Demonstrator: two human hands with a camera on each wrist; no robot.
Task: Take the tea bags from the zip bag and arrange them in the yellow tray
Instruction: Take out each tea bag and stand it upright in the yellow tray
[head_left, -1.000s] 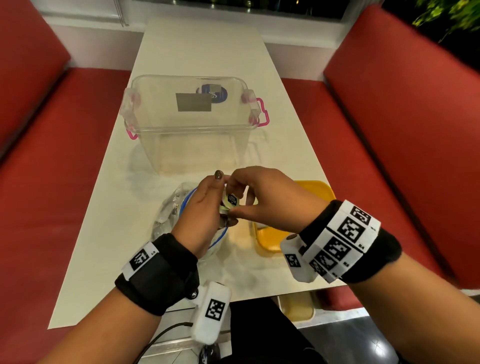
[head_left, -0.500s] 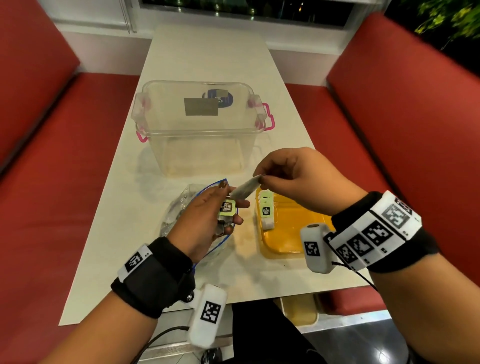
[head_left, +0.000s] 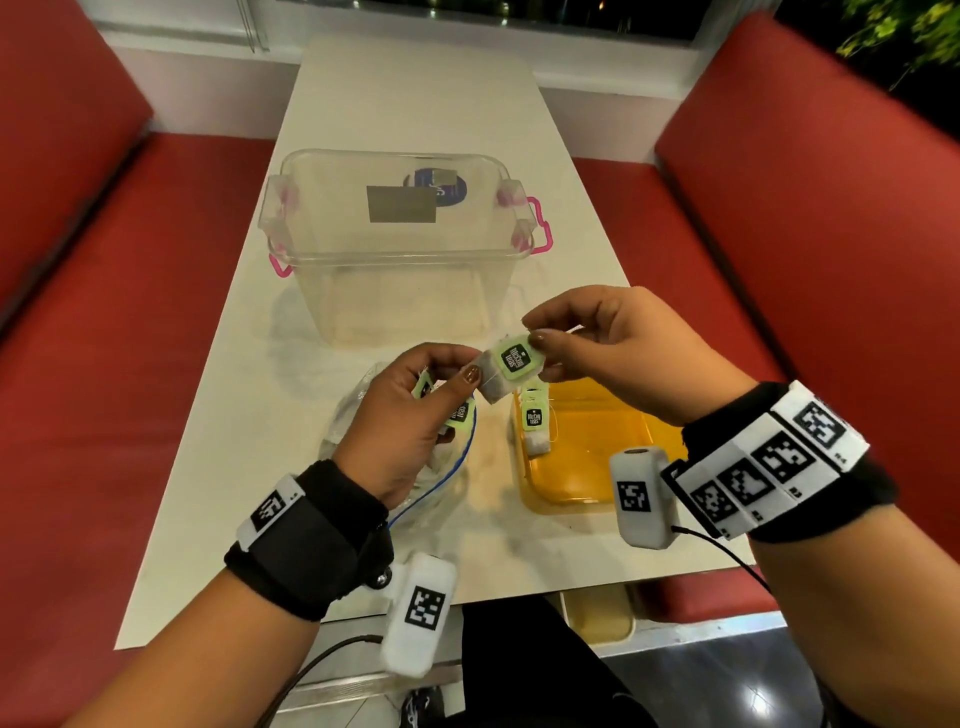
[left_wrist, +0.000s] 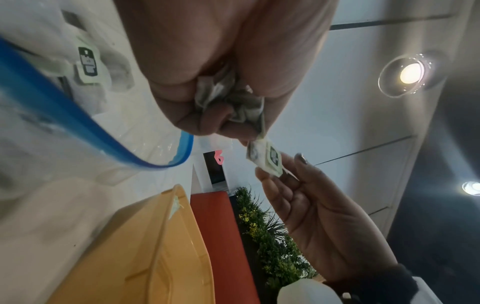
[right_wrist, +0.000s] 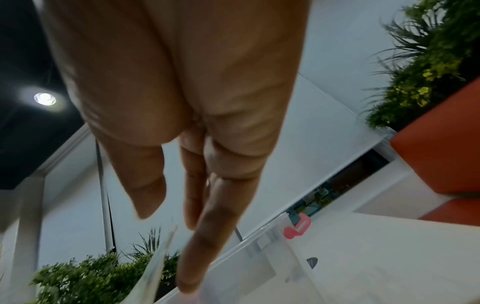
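Since the frame half a second back, right hand (head_left: 613, 353) had dropped from over the tray's far edge toward my left, and the tea bag (head_left: 511, 366) it carried now showed its green tag face-up instead of edge-on. Right thumb and forefinger pinched that bag by the tag end; paper pouch hung off toward the left hand. Left hand (head_left: 410, 421) was clenched round a bunch of tea bags (head_left: 457, 415), two green tags poking out between thumb and fingers; left wrist view showed crumpled pouch paper (left_wrist: 228, 102) balled in the palm. Both hands were raised above the table (head_left: 415, 104), nearly touching, over the gap between bag and tray.

Zip bag (head_left: 436, 483) lay under the left hand near the table's near edge, blue seal open; left wrist view showed at least one more tagged bag (left_wrist: 88, 61) inside it. Yellow tray (head_left: 571, 483) sat at the near right corner of the table, just right of the zip bag. Tea bags in the tray (head_left: 535, 421) lay against its left wall near the far corner, tags up; exact count I couldn't tell. Clear tub (head_left: 400, 249) with pink latches stood mid-table, beyond both. Right wrist view only gave blurred fingers, no extra grip detail.
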